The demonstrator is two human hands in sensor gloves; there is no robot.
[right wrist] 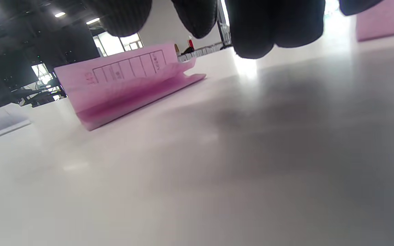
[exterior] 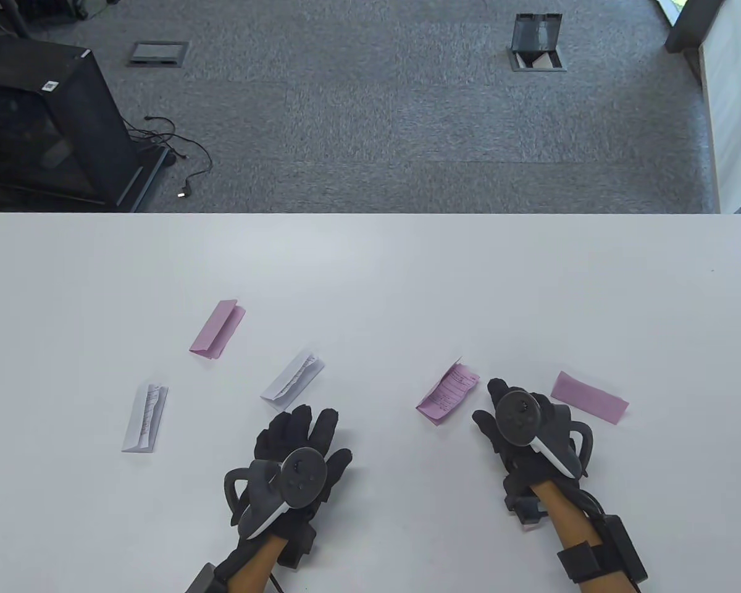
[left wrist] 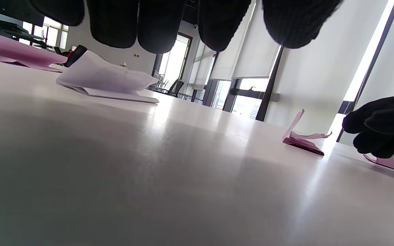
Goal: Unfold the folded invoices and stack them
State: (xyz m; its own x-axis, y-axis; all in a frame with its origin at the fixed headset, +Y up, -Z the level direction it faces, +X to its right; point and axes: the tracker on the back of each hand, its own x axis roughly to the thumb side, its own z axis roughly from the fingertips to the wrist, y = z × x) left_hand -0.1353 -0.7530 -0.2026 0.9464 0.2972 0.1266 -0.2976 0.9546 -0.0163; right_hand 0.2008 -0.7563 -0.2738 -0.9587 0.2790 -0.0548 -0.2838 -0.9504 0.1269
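Note:
Several folded invoices lie on the white table (exterior: 370, 272). A pink one (exterior: 217, 328) is at back left, a white one (exterior: 145, 418) at far left, and a white one (exterior: 293, 381) just beyond my left hand (exterior: 305, 432). A pink printed one (exterior: 448, 394) lies left of my right hand (exterior: 500, 407), and a plain pink one (exterior: 589, 397) lies to its right. Both hands hover empty with fingers spread. The left wrist view shows the white invoice (left wrist: 106, 80) ahead. The right wrist view shows the pink printed invoice (right wrist: 128, 82) close.
The table's far edge runs across the middle of the table view, with grey carpet beyond. A black cabinet (exterior: 43, 123) and cables stand on the floor at back left. Bare table surface lies in front of and behind the invoices.

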